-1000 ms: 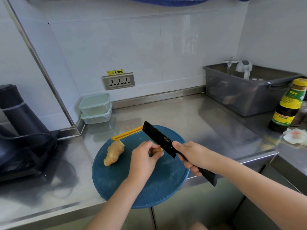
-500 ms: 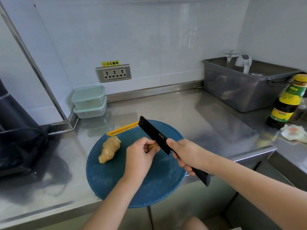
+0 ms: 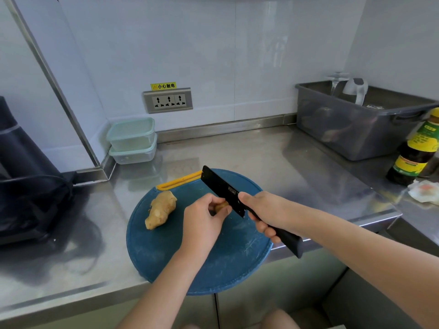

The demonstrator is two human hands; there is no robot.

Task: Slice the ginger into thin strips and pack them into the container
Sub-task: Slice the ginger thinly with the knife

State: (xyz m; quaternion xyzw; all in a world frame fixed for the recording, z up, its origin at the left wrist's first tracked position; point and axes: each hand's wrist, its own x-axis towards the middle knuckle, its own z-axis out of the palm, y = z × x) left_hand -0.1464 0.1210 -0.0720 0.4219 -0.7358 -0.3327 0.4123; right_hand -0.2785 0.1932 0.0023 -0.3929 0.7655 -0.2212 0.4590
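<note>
A round blue cutting board (image 3: pixel 166 252) lies at the front edge of the steel counter. A large ginger root (image 3: pixel 161 209) rests on its left part. My left hand (image 3: pixel 202 224) pinches a small ginger piece (image 3: pixel 222 206) near the board's middle. My right hand (image 3: pixel 266 213) grips the handle of a black cleaver (image 3: pixel 223 189), whose blade stands against the right side of that small piece. Two stacked clear containers (image 3: pixel 131 140) with pale green lids sit in the back left corner of the counter.
A grey plastic tub (image 3: pixel 351 129) with a glass and a white item stands at the back right. A dark sauce bottle (image 3: pixel 417 153) and a crumpled wrapper (image 3: pixel 425 191) are at the right. A black appliance (image 3: pixel 26 176) fills the left side. A wall socket (image 3: pixel 168 100) is behind.
My view has shifted slightly. Both hands keep their hold, with the cleaver staying against the small ginger piece; the large root has not moved.
</note>
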